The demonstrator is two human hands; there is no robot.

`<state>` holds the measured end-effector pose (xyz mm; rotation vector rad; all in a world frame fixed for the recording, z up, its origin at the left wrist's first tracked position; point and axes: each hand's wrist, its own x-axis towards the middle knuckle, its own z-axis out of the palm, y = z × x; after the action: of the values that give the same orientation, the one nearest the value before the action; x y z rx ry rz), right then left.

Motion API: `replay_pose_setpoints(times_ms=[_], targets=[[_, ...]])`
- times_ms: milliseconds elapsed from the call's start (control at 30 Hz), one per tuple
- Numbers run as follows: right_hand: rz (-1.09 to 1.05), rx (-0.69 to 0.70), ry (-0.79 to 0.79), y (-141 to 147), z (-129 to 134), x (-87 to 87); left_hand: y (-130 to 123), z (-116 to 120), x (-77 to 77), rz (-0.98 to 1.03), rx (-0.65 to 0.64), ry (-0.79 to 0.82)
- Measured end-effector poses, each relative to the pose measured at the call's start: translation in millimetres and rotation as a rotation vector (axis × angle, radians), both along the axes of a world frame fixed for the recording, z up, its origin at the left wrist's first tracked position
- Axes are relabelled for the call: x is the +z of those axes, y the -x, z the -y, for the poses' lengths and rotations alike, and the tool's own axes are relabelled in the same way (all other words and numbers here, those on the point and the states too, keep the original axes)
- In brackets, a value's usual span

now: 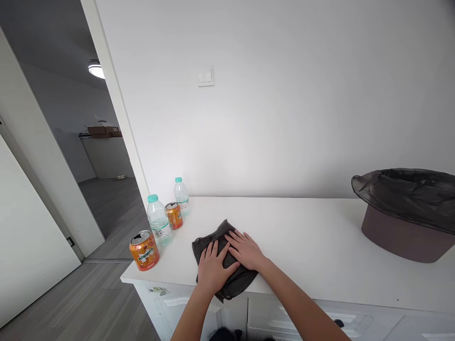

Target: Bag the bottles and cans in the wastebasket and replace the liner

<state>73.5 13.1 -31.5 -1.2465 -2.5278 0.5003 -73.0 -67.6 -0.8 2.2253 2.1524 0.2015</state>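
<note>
White wall [277,104] stands behind both hands, and a white cabinet top [305,227] lies under them; far to the left of the left hand [213,272] is a white door [28,251], with gray floor [106,289] beside it; through the doorway, far past that hand, are a round, bright light [96,71] and a brown box [100,131]; nearer to the left hand, on its left side, an orange can [144,253] stands upright, with its top hole open; a clear bottle [159,221] with a blue-green cap stands just behind that can; next comes a second orange can [174,217], farther back from the hand, and then a second clear bottle [181,193] at the very back; high above the left hand is a light switch [206,76]; the left hand is flat, fingers spread, pressing on a black plastic bag [236,283] and not gripping it; the bag lies under both palms, and its near end hangs over the front edge; the right hand [245,250] is flat and spread too, just beside the left one, pressing on the bag; well to the right of the right hand stands a brown bin [405,234], with a black liner [408,194] folded over its rim.
</note>
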Motion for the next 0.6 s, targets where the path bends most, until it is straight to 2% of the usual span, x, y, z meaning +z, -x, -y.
replay_pose_setpoints(times_ms=[200, 333, 500, 600], targets=[[-0.051, -0.006, 0.021, 5.1, -7.6, 13.1, -2.4, 6.7, 9.2, 0.034, 0.003, 0.03], [-0.123, 0.013, -0.102, 20.0, -20.0, 18.6, -1.1, 5.0, 3.9, 0.064, -0.033, 0.009], [-0.028, 0.126, 0.055, 29.8, -31.1, 15.7, 0.2, 2.1, -3.2, 0.07, -0.034, -0.024], [-0.04, 0.131, 0.063, 28.5, -33.6, 16.8, -0.2, 4.0, -0.6, 0.074, -0.043, -0.026]])
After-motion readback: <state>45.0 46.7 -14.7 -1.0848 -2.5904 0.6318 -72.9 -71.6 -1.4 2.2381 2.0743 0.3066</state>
